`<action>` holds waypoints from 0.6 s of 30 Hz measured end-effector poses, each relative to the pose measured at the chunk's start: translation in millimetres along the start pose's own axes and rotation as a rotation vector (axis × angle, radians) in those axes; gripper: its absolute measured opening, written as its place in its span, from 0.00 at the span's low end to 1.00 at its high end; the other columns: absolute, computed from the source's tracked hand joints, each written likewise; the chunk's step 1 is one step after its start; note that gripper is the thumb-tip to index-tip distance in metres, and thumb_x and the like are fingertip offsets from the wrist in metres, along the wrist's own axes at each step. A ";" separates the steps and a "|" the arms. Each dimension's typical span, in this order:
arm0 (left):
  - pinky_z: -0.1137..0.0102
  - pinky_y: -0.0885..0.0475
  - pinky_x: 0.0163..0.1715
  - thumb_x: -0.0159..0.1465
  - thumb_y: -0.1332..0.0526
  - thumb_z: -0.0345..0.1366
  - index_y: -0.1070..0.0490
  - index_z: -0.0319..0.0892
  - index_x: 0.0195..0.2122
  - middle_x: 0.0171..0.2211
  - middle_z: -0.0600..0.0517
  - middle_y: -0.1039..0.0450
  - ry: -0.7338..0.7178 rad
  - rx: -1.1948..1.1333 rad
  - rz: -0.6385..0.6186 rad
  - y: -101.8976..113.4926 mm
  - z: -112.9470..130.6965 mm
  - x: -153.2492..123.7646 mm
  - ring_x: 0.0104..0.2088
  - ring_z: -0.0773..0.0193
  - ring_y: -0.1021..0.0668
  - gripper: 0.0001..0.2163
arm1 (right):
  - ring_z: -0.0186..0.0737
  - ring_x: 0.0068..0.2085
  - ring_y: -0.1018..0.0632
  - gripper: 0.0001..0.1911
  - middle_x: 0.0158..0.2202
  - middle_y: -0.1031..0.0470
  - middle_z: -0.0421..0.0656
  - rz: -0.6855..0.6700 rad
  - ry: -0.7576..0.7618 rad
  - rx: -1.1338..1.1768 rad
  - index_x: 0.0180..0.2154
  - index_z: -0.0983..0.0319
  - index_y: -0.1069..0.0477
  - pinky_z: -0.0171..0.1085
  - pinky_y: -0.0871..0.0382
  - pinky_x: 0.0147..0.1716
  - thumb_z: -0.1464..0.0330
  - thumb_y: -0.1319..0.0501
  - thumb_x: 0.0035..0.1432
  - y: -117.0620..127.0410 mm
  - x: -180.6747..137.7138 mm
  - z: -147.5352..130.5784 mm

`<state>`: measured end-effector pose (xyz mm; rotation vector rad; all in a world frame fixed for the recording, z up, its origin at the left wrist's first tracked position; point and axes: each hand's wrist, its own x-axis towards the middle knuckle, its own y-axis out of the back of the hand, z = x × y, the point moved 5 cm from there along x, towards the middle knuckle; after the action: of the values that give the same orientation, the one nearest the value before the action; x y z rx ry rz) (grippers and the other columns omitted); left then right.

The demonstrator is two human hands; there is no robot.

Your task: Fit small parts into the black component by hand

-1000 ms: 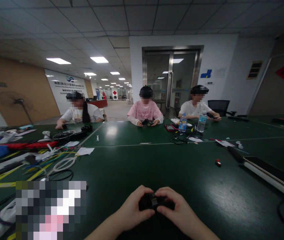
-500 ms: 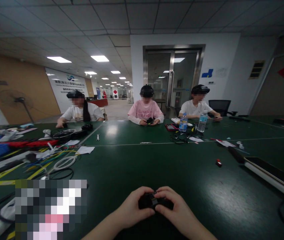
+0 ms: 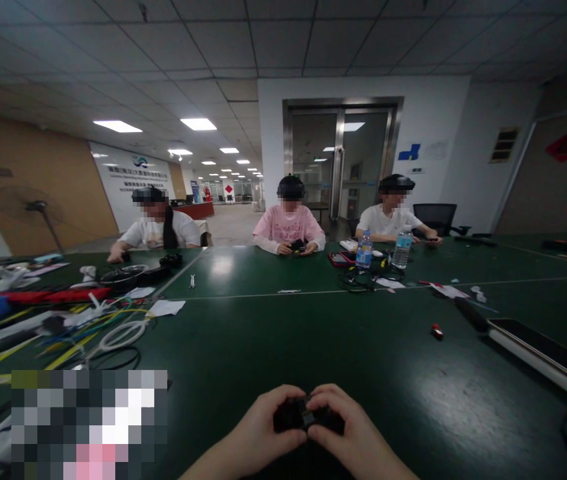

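1. Right now both hands meet low in the view over the dark green tabletop (image 3: 273, 347); the left hand (image 3: 263, 430) and the right hand (image 3: 350, 433) curl inward and pinch a small black boxy part (image 3: 306, 415) between thumbs and fingertips, one from each side.
2. Judging by the grip, the step in hand is a fine fitting or pressing job on that part, which sits just above the table between the two hands.
3. Any next move would seem to call for a steady two-sided hold and small, careful finger pressure, since the part is tiny and mostly wrapped by the fingers.
4. What the part is, and whether it is one piece or two, cannot be told: the fingers cover most of it and only a pale fleck shows at its middle.
5. Left of the left hand lies a blurred-out patch, and beyond it a tangle of white, yellow and green cables (image 3: 108, 323).
6. Well ahead of the right hand rests a tiny red item (image 3: 436, 330); farther right a long flat white-edged tray (image 3: 543, 357) is cut off by the frame.
7. Far across the table three other people sit at their own work, near two clear plastic water bottles (image 3: 364, 249).
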<state>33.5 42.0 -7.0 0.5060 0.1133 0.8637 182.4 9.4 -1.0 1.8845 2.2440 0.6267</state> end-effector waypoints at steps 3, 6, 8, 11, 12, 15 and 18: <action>0.68 0.32 0.43 0.53 0.35 0.31 0.33 0.43 0.47 0.41 0.51 0.27 0.006 -0.015 -0.004 0.1 -0.8 -0.1 0.41 0.58 0.26 0.19 | 0.42 0.46 0.27 0.10 0.43 0.29 0.41 0.008 -0.012 0.009 0.35 0.57 0.27 0.37 0.34 0.46 0.74 0.38 0.48 0.2 0.0 0.8; 0.68 0.31 0.43 0.53 0.37 0.30 0.34 0.43 0.48 0.42 0.51 0.28 0.021 0.004 -0.001 0.5 -0.2 -0.7 0.42 0.59 0.25 0.19 | 0.43 0.49 0.28 0.10 0.45 0.29 0.42 0.026 -0.015 0.012 0.35 0.57 0.27 0.40 0.36 0.50 0.74 0.37 0.48 1.5 -0.2 0.9; 0.67 0.32 0.44 0.54 0.37 0.29 0.34 0.43 0.48 0.43 0.51 0.28 0.019 0.018 0.006 1.0 1.2 -1.2 0.42 0.58 0.26 0.19 | 0.44 0.50 0.28 0.09 0.46 0.29 0.42 0.035 -0.020 0.017 0.35 0.57 0.27 0.42 0.38 0.52 0.72 0.37 0.49 3.4 -0.1 0.2; 0.66 0.32 0.45 0.54 0.38 0.29 0.34 0.43 0.48 0.44 0.50 0.28 0.013 0.031 0.016 1.8 2.7 -1.8 0.43 0.58 0.26 0.20 | 0.46 0.51 0.29 0.07 0.47 0.29 0.43 0.051 -0.023 0.031 0.35 0.56 0.26 0.44 0.39 0.53 0.69 0.37 0.50 8.2 0.4 -1.4; 0.66 0.32 0.45 0.54 0.38 0.28 0.34 0.43 0.48 0.44 0.50 0.28 0.012 0.029 0.015 1.9 2.8 -2.0 0.43 0.58 0.26 0.20 | 0.47 0.51 0.28 0.07 0.47 0.28 0.43 0.059 -0.020 0.031 0.35 0.57 0.26 0.44 0.38 0.53 0.68 0.37 0.50 10.3 0.7 -2.1; 0.65 0.32 0.45 0.54 0.38 0.29 0.34 0.43 0.48 0.44 0.50 0.28 0.018 0.007 0.002 1.9 2.9 -2.1 0.43 0.58 0.26 0.20 | 0.48 0.47 0.26 0.09 0.42 0.24 0.43 0.090 -0.023 0.024 0.37 0.57 0.26 0.46 0.36 0.50 0.66 0.37 0.51 17.2 1.5 -2.3; 0.65 0.31 0.45 0.54 0.38 0.29 0.35 0.43 0.48 0.43 0.50 0.28 0.030 -0.013 -0.015 1.7 3.4 -2.3 0.42 0.59 0.26 0.20 | 0.48 0.44 0.25 0.10 0.38 0.23 0.43 0.120 -0.042 0.038 0.38 0.58 0.26 0.46 0.35 0.47 0.64 0.38 0.51 24.0 1.9 0.0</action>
<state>31.8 39.9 -3.5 0.4797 0.1384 0.8573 203.7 14.3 8.9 2.0433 2.1446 0.5595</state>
